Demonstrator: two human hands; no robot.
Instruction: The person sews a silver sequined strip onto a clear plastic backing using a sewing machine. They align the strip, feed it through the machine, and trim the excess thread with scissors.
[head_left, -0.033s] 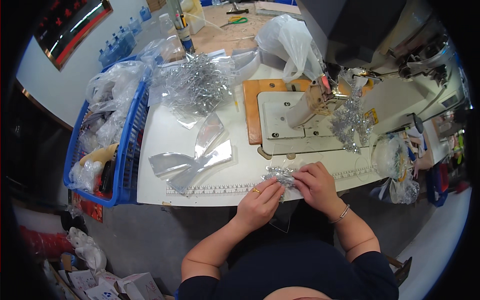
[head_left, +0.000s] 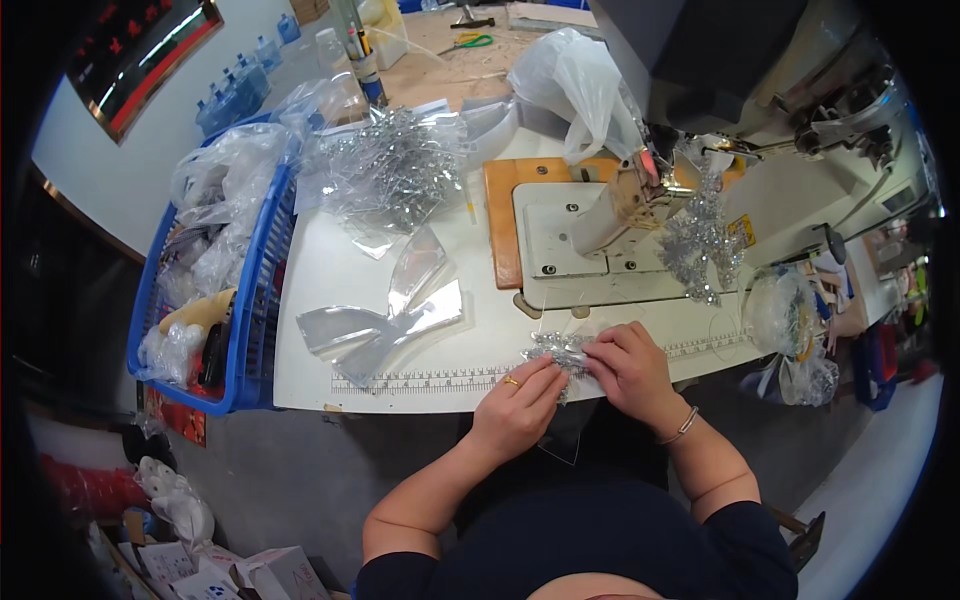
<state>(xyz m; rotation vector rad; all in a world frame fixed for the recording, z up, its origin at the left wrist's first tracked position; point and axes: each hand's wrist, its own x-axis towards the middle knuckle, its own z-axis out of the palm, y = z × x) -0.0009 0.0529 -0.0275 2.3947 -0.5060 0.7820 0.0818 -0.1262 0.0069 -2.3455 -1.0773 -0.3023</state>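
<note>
At the front edge of the white sewing table, my left hand and my right hand pinch a silver sparkly trim piece between them. Fingers cover part of it, and clear film or thread hangs below the table edge. To the left lie flat clear plastic pieces with silvery shine. Behind them sits a heap of silver glittery trim on clear film. More silver trim hangs by the sewing machine's arm.
A printed measuring strip runs along the table's front edge. The sewing machine's head looms at the upper right. A blue basket of plastic-wrapped items stands left. Behind are a white plastic bag and green-handled scissors.
</note>
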